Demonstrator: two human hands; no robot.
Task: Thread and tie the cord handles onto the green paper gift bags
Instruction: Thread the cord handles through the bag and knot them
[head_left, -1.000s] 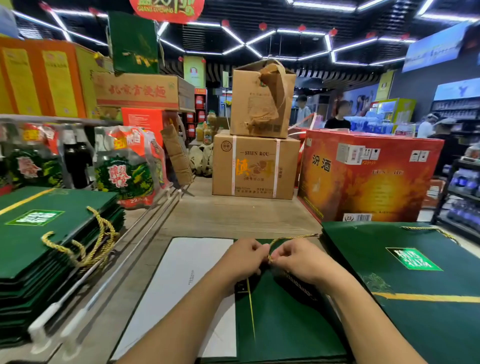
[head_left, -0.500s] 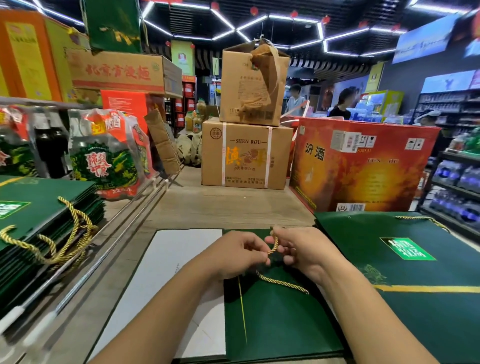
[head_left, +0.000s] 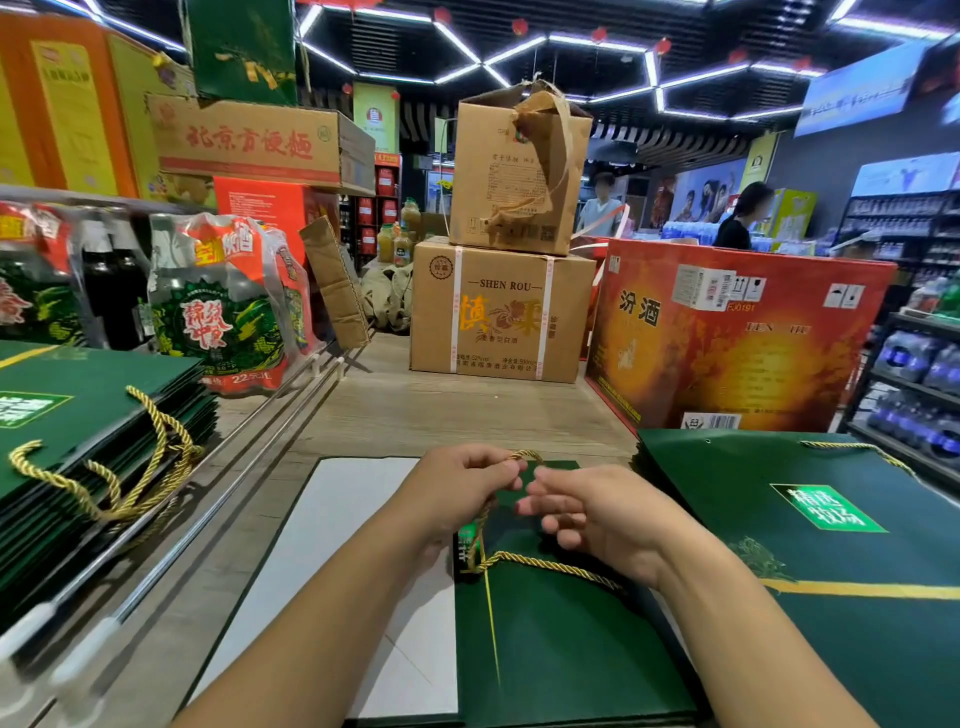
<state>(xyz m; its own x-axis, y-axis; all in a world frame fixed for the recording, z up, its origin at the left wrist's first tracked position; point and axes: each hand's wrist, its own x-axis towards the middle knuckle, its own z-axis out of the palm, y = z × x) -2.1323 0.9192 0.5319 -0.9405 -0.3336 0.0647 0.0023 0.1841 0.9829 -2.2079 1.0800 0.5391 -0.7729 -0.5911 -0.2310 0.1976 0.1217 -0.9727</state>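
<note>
At lower centre, on the flat dark-green paper gift bag (head_left: 561, 649), the left hand (head_left: 462, 493) pinches the twisted gold cord (head_left: 545, 565); the right hand (head_left: 597, 514) has let go, fingers (head_left: 550, 480) loosely spread (both pinched it a moment ago), so this knot looks finished.

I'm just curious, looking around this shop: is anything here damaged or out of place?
Yes. The upper cardboard box, which sits on the SHEN ROU carton at the back, is damaged: its top flap is torn and crumpled, and a strap hangs loose down its front.
</note>
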